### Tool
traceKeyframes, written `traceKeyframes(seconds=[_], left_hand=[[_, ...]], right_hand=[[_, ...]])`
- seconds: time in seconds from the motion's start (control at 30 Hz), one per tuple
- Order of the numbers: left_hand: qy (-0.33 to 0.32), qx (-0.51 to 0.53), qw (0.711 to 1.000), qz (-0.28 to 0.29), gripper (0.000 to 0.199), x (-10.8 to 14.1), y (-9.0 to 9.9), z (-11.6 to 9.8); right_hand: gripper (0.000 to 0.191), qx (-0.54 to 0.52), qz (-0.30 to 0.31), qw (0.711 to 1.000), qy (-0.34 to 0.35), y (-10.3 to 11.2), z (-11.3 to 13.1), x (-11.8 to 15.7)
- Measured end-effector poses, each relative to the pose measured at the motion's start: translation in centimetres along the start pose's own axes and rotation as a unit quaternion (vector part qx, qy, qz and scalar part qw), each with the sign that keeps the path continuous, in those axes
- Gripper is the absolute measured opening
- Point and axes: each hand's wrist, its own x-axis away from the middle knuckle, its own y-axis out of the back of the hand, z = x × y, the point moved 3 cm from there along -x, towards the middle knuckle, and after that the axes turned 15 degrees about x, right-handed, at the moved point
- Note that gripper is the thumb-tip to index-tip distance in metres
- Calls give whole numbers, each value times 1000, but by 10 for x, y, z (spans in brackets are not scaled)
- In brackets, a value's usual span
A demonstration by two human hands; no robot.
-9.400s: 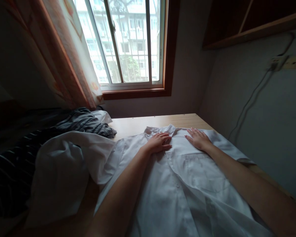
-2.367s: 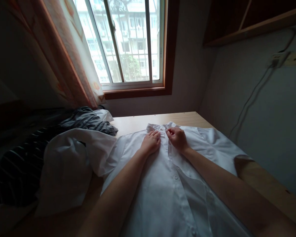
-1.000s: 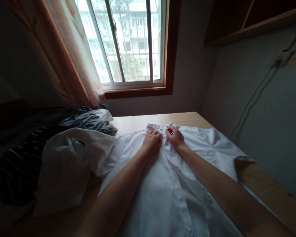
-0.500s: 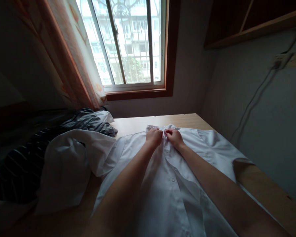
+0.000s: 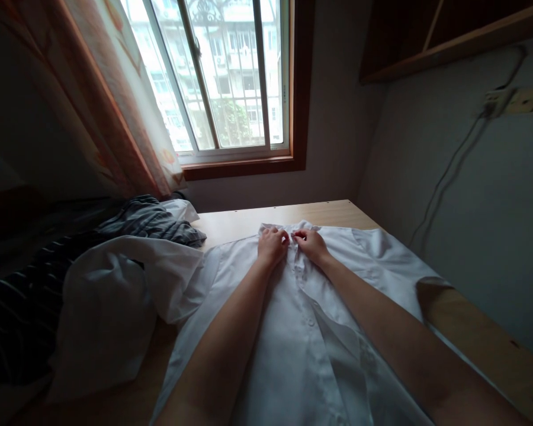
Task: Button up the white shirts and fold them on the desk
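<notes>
A white button-up shirt (image 5: 275,349) lies spread out front side up, its collar toward the window. Just below the collar, my left hand (image 5: 273,244) is closed in a pinch on the left edge of the shirt's front opening. Close beside it my right hand (image 5: 310,244) pinches the other edge of the opening. The fingertips of both hands nearly meet, and any button between them is too small to make out. Further down, the front edges lie apart and a button (image 5: 310,322) shows on the placket. One white sleeve (image 5: 111,296) stretches out to the left.
The shirt rests on a light wooden table (image 5: 333,213). Dark striped clothes (image 5: 31,302) and a grey bundled garment (image 5: 153,222) are heaped at left. Behind are a window (image 5: 231,89) and a curtain (image 5: 115,106); a cord (image 5: 444,171) hangs on the right wall.
The view has shifted slightly to the right. My fingers have moved a little at the shirt's opening, with the left hand's fingers more raised; both hands stay below the collar.
</notes>
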Motion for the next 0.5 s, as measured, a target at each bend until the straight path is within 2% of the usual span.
traceKeyframes(seconds=[0.27, 0.5], left_hand=[[-5, 7, 1000, 20, 23, 0, -3, 5], [-6, -9, 1000, 24, 21, -1, -2, 5]], right_hand=[[17, -7, 7, 1000, 7, 1, 1, 1], [12, 36, 19, 999, 12, 0, 5, 3]])
